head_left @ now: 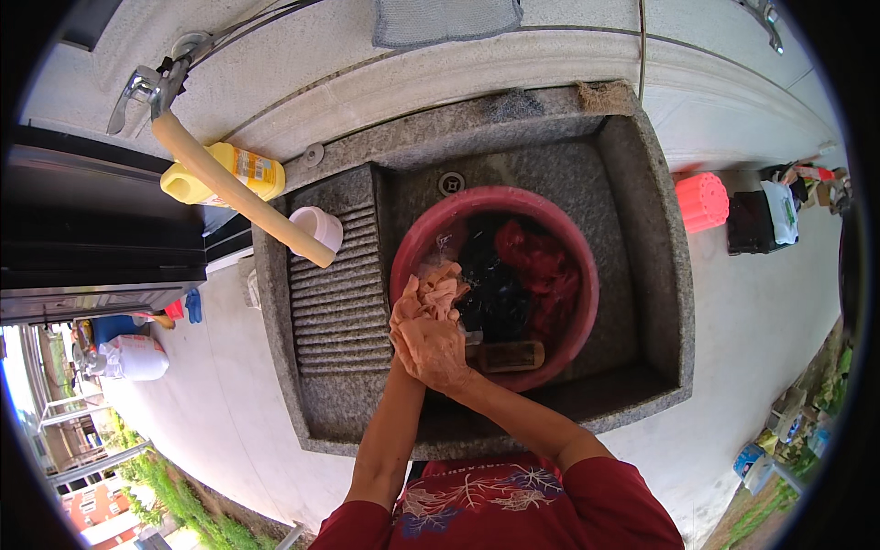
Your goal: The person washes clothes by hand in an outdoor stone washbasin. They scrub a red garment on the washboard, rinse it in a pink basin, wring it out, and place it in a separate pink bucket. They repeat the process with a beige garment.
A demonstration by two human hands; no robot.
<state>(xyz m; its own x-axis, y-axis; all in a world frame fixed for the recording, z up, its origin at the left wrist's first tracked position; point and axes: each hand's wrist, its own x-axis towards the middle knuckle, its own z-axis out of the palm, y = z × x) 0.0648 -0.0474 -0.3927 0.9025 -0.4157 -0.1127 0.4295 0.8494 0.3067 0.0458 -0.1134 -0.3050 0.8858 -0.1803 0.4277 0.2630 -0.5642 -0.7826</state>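
Observation:
A bunched pale pink cloth (440,291) is squeezed between my hands over the near left side of a red basin (588,275). My left hand (401,317) is closed on it, partly covered by the right. My right hand (433,352) crosses in front, fingers curled round the cloth's lower part; some fingertips are hidden. Dark water and dark clothing (495,275) fill the basin's middle, with a red garment (545,266) at its right. A scrubbing brush (511,356) lies just right of my right hand, inside the near rim.
The basin stands in a grey stone sink (642,229), beside its ribbed washboard (339,316). A tap's beige hose (243,192) hangs over a white bowl (316,229). A yellow jug (225,174) stands at the far left corner. A pink bucket (702,202) is right of the sink.

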